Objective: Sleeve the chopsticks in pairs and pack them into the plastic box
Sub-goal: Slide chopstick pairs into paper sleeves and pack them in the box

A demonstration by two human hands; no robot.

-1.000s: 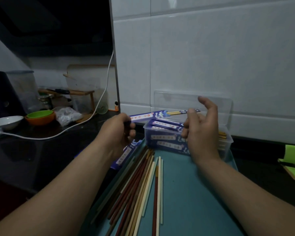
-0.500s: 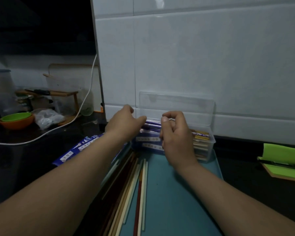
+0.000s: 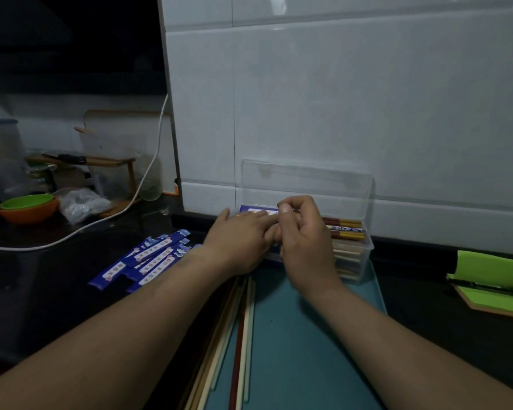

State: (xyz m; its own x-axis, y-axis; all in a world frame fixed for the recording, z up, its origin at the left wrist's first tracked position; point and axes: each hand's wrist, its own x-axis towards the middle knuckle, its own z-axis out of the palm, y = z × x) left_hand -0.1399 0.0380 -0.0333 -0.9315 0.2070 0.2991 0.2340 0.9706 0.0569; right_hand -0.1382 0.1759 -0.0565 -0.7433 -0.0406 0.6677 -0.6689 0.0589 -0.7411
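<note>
Risk of spillage: the sleeved pair (image 3: 256,211) lies atop the stack in the plastic box (image 3: 366,251). The left hand (image 3: 240,241) presses it with flat fingers. The right hand (image 3: 302,232) has curled fingers; its grip cannot be determined. Uneven pressure may push the chopsticks out of the sleeve.

Raised lid (image 3: 308,179) and tiled wall (image 3: 367,99) stand behind the plastic box (image 3: 365,254); its top seems open.

A white tiled wall (image 3: 367,99) fills the upper right of my view, dimly lit. The upper left falls into darkness. My tabletop (image 3: 57,291) is black and glossy. At the far left it carries a wooden rack (image 3: 110,162), stacked green and orange bowls (image 3: 27,207), a crumpled plastic bag (image 3: 83,202) and a trailing white cable (image 3: 148,179).
</note>
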